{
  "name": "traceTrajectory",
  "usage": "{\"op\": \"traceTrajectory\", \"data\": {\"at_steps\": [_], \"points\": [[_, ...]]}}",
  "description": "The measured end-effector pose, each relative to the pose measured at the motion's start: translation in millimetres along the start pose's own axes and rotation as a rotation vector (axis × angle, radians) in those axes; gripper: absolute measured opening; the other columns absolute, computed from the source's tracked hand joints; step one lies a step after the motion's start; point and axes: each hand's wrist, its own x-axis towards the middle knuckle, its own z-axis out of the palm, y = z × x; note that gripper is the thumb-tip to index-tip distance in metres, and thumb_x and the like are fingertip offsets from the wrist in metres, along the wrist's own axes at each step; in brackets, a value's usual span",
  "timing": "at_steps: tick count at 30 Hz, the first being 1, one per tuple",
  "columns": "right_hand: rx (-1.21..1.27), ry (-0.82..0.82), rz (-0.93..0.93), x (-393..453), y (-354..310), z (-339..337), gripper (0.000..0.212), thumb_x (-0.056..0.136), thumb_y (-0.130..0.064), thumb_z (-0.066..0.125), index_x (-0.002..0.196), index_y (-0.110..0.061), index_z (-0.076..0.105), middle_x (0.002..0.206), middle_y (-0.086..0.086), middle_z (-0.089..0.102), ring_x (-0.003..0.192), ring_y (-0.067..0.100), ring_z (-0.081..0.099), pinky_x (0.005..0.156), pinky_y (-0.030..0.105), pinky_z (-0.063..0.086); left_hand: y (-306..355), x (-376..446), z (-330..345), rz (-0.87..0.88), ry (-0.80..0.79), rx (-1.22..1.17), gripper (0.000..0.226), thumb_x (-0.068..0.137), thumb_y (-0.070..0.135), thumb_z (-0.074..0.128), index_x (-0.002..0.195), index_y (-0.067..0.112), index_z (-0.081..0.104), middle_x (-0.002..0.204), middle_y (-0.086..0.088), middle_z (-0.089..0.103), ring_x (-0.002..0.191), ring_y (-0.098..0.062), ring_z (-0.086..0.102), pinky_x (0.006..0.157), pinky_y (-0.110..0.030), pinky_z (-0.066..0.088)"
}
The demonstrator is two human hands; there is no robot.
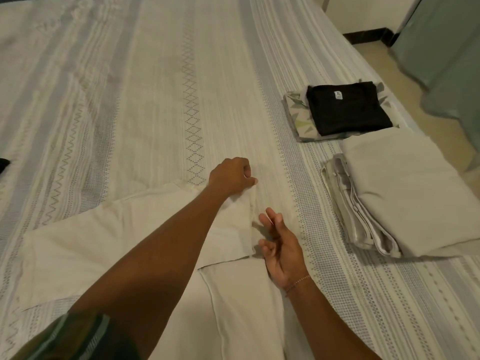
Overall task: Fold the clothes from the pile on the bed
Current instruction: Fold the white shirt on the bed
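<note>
on the bedspread (155,74) before you lies the cream garment (104,242), its long axis running left to right. your left hand (231,178) reaches across and pinches its far right corner; your right hand (280,250) hovers just beside that edge, loose and holding nothing, so the left leads the fold.

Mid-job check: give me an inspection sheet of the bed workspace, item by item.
Surface: patterned bedspread, lying flat.
Job's things: white garment spread out, partly folded; folded black shirt on a patterned folded piece; folded grey stack beside a beige folded item.
Clutter: dark item at the left edge, unidentifiable.
Grippers: left hand pinches the garment's edge; right hand open, holding nothing.
Cables: nothing seen.
Surroundings: tiled floor, green fabric at right.
</note>
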Motion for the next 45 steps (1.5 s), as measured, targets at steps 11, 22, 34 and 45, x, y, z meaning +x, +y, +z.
{"op": "traceTrajectory", "data": {"at_steps": [11,22,34,45], "points": [[-0.042,-0.113,0.027,6,1,-5,0.078,0.051,-0.046,0.098,0.115,-0.009,0.072,0.065,0.006,0.054,0.035,0.002,0.034,0.033,0.013,0.024,-2,16,1,-0.008,0.131,-0.164,0.017,0.090,0.031,0.073,0.079,0.022,0.064,0.069,0.013,0.057,0.072,-0.013,0.059,0.067,-0.028,0.042],[-0.114,-0.042,0.012,4,0,-1,0.041,0.084,-0.027,0.069,0.121,-0.008,0.068,0.064,0.006,0.055,0.037,0.002,0.035,0.035,0.013,0.027,-9,-14,11,0.069,0.308,-0.125,0.026,0.095,0.032,0.067,0.112,0.013,0.058,0.092,0.000,0.061,0.085,-0.018,0.058,0.069,-0.031,0.044],[-1.430,0.361,-0.222,-25,11,20,0.049,0.074,-0.067,0.074,0.064,-0.020,0.064,0.058,-0.011,0.063,0.059,0.009,0.061,0.056,0.024,0.040,-34,-51,-4,0.276,0.063,0.126,0.026,0.095,0.033,0.066,0.113,0.015,0.070,0.108,-0.003,0.067,0.104,-0.021,0.057,0.083,-0.037,0.049],[-1.182,0.233,-0.399,-23,16,-15,0.056,0.086,-0.054,0.072,0.052,-0.016,0.048,0.046,-0.011,0.045,0.047,0.002,0.040,0.054,0.022,0.039,-18,-43,23,0.156,0.180,-0.017,0.013,0.101,0.026,0.057,0.097,0.014,0.060,0.082,0.000,0.059,0.076,-0.022,0.059,0.067,-0.038,0.050]]}}
